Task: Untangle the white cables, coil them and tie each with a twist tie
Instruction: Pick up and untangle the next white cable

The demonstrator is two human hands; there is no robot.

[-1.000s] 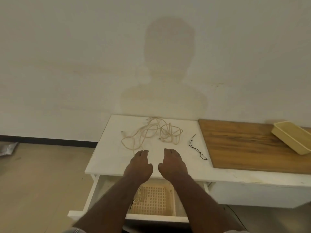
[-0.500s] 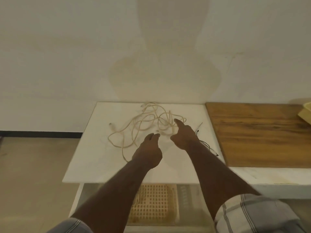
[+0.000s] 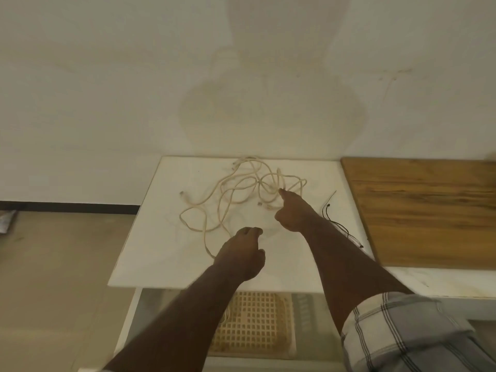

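Note:
A tangle of white cables lies in loose loops at the back middle of the white tabletop. My right hand reaches into the tangle's right side, its index finger stretched out and touching a loop while the other fingers are curled. My left hand hovers nearer the front edge with loosely curled fingers and holds nothing; one cable end trails just to its left. Thin black twist ties lie on the table to the right of my right hand.
A wooden board covers the surface to the right. Below the front edge an open drawer holds a tan lattice basket. A wall rises right behind the table, and bare floor lies to the left.
Both hands have moved forward from the table's front edge. The right hand now reaches the cable tangle with its index finger out; the left hand's fingers have curled. The view has shifted closer.

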